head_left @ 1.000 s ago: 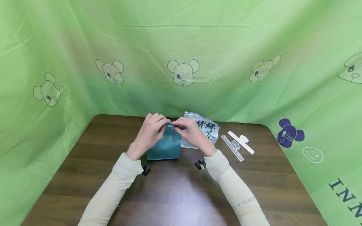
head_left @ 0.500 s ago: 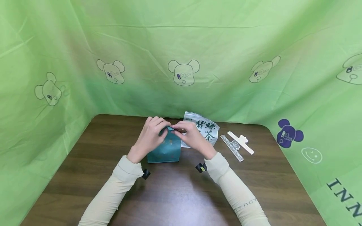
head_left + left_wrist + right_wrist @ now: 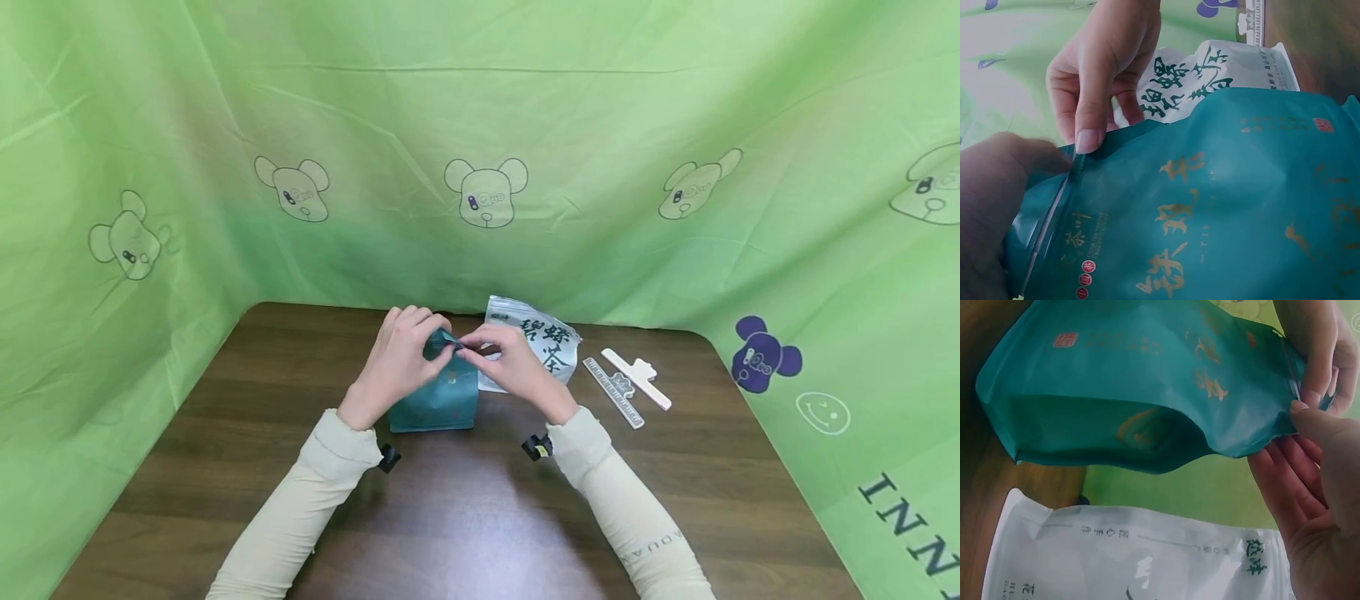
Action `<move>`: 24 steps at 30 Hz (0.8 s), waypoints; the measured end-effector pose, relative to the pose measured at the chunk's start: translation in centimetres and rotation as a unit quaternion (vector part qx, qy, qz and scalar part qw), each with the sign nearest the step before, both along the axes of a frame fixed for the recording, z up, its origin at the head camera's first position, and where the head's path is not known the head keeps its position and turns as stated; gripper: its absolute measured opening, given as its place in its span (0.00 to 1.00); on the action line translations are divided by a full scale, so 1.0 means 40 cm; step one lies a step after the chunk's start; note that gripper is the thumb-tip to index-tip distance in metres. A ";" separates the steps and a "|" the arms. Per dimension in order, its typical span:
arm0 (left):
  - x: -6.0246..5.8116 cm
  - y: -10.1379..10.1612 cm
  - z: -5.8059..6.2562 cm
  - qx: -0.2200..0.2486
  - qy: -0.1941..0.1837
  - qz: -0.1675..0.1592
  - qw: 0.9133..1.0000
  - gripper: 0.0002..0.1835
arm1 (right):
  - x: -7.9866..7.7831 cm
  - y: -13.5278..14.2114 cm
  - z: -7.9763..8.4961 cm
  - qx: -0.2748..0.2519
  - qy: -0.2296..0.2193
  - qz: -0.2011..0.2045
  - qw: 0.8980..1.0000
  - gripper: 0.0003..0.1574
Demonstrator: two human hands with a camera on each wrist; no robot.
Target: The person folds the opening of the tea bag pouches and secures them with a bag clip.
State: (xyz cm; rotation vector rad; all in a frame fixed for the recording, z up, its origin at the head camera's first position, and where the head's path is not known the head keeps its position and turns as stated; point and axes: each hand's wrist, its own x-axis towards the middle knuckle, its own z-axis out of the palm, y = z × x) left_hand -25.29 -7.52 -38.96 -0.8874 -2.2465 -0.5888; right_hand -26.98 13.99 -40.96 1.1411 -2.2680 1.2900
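A teal tea bag [image 3: 433, 406] with gold characters stands upright on the table in the head view. My left hand [image 3: 397, 362] pinches its top edge on the left. From the other side, my right hand [image 3: 510, 364] pinches the same edge between thumb and fingers, close to the left fingertips. In the left wrist view a zip strip [image 3: 1047, 215] runs across the bag below its top edge. Behind the right hand lies a white tea bag [image 3: 557, 348] with dark green characters, partly covered by that hand.
Two white bag clips, a ridged one [image 3: 613, 393] and a plain one [image 3: 636, 379], lie on the brown wooden table [image 3: 465, 525] to the right of the white bag. A green cloth [image 3: 480, 267] with bear drawings hangs behind the table and at both sides.
The teal bag and both hands have come slightly nearer to me. Its top edge is now turned at a slant between the fingertips, showing more of the rim. The clips and white bag lie still.
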 end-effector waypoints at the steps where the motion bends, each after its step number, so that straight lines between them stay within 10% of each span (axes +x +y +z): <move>1: 0.000 -0.001 0.001 -0.005 -0.002 0.003 1.000 0.09 | 0.002 0.002 0.001 0.004 -0.004 -0.002 1.000 0.07; 24: 0.008 0.028 0.028 -0.086 -0.020 0.008 0.996 0.05 | 0.006 0.021 0.001 0.022 -0.006 0.010 1.000 0.09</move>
